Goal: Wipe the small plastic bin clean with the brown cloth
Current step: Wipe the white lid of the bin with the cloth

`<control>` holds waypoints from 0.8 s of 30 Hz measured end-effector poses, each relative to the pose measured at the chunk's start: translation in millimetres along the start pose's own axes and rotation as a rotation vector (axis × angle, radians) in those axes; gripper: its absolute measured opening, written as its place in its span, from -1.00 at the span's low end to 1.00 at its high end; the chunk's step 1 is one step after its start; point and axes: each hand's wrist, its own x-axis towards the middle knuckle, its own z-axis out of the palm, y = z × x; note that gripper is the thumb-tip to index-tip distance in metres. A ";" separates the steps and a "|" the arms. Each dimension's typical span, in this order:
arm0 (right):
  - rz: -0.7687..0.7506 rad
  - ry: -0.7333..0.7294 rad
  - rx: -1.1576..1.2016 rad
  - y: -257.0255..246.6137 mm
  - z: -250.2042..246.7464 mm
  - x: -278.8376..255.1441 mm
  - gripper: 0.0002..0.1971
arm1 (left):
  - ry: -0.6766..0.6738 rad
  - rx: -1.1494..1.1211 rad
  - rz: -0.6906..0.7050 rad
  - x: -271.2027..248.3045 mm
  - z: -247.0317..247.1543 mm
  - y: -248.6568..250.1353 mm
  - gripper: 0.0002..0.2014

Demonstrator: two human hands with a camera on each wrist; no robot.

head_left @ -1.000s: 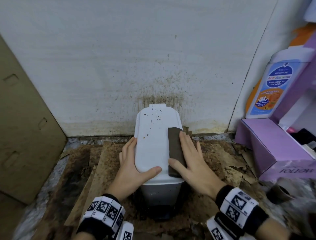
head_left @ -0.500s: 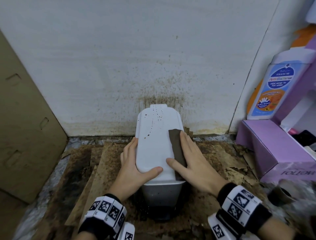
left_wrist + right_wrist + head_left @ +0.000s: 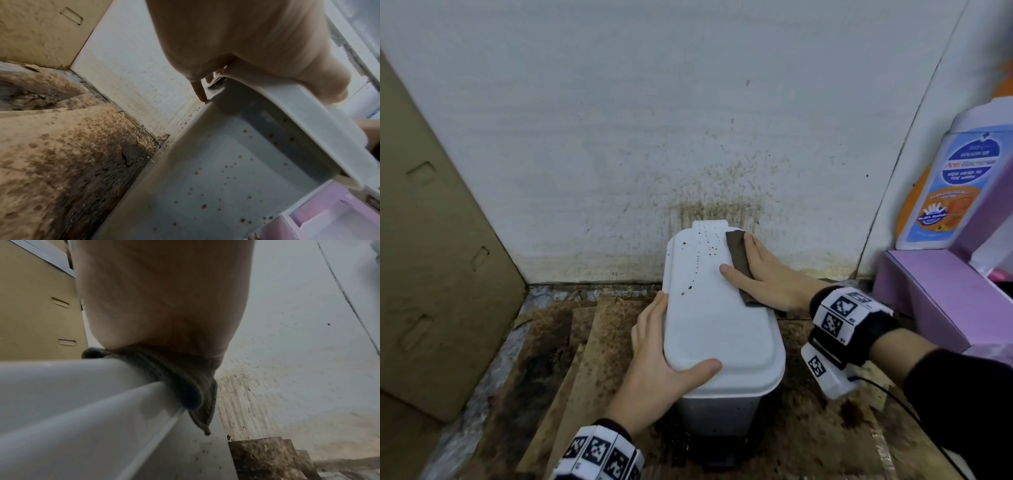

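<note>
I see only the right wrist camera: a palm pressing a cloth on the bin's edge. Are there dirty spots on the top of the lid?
Observer: Yes. The head view shows brown spots on the far part of the lid, just left of the cloth.
Operator: Is the other hand holding the bin?
Observer: Yes. The left hand grips the lid's near left edge, with its thumb on top.

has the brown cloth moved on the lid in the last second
Yes. The brown cloth slid away from the person along the bin lid, toward the stained wall.
</note>
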 end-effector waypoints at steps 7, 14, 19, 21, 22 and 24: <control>-0.018 -0.057 -0.118 10.6 -26.2 28.7 0.03 | -0.014 -0.013 0.006 -2.1 -0.6 2.2 0.24; -0.041 0.029 -0.195 6.5 -23.6 48.4 -0.05 | -0.023 -0.022 0.000 -1.9 -0.8 1.5 0.21; -0.075 0.079 -0.191 8.3 -15.4 43.8 -0.05 | -0.022 -0.006 -0.006 -1.1 0.5 -0.1 0.25; -0.069 0.086 -0.141 5.2 -9.3 33.6 -0.04 | -0.019 -0.012 0.002 -0.9 0.9 0.0 0.24; -0.072 0.101 -0.151 3.0 -5.3 27.3 -0.03 | -0.017 -0.014 0.004 -1.1 1.0 0.2 0.23; -0.072 0.128 -0.152 -2.0 4.2 11.3 -0.02 | -0.019 -0.012 0.008 -1.6 0.8 0.4 0.21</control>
